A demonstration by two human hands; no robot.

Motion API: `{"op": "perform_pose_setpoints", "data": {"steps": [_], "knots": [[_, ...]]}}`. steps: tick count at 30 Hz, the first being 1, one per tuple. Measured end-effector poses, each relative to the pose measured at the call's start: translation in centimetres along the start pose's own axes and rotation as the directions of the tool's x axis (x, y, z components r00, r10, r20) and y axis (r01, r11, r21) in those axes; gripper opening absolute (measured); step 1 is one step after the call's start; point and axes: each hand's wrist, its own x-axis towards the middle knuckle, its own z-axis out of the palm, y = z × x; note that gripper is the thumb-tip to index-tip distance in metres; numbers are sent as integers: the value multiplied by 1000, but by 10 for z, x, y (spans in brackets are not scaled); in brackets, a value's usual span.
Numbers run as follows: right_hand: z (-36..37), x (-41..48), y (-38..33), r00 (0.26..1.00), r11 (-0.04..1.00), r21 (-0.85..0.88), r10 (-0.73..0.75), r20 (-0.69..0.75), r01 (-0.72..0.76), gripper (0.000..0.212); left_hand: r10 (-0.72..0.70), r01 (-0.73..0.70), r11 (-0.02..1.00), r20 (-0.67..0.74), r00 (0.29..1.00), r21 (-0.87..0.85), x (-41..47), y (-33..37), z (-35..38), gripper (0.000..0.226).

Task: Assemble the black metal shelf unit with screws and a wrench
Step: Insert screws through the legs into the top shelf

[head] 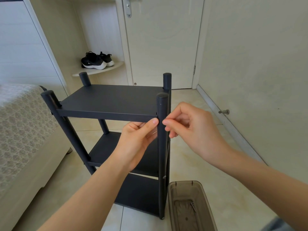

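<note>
A: While both hands are up at that corner, where does the shelf unit [110, 100] stand?

B: Upright on the tiled floor [191, 100], just beside a couch [25, 122] with a patterned cover on the left. It has three black shelves between four round posts.

A: And the left hand [136, 140]?

B: It sits under the front edge of the top shelf, right against the near right post [162, 147]. Its thumb tip touches the post where the shelf meets it. The other fingers are curled in below the edge. Whether they hold anything, I cannot tell.

A: The right hand [191, 129]?

B: On the other side of the same post, at the same height. Its fingers are curled, and the fingertips point at the post, close to it or touching. If something small is pinched there, it is hidden.

A: Any screws showing?

B: One silver screw head [164, 177] lower down on that post.

A: What else is near?

B: A brown see-through box [171, 197] stands on the floor just beside the foot of the post, with a thin metal piece [193, 206] lying inside. Farther back a pair of black shoes [96, 60] rests on a corner ledge [116, 66] next to a closed door [163, 39].
</note>
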Motion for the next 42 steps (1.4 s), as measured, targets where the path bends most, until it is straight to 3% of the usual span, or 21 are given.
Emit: {"op": "perform_pose_setpoints", "data": {"steps": [3,9,15,20,29,33,37,42], "knots": [[0,0,0,999,999,26,27,-31,-27,16,9,-9,1000,21,1000,-5,1,0,-1,60],[-1,-1,-2,999,994,-105,-41,-32,37,15,2,-2,1000,5,1000,8,1,-1,-2,65],[1,-4,-3,988,954,-261,-154,-19,144,8,-18,19,1000,59,998,-18,2,0,-3,38],[-1,-4,-2,991,967,-224,-130,-31,119,9,-22,23,1000,46,999,-18,3,-2,-1,21],[4,-4,-4,984,939,-304,-176,-17,162,9,-21,21,999,9,1000,-29,3,-2,-2,54],[-2,-3,-2,998,987,-149,-64,-20,60,11,-20,22,999,62,998,-36,3,-2,-2,39],[0,-3,-4,997,984,-164,-70,-35,63,15,-28,28,999,26,999,-24,3,-2,-3,59],[4,-1,-6,997,987,-159,-34,-62,24,26,-34,34,999,18,999,-20,4,-3,-4,45]]}}
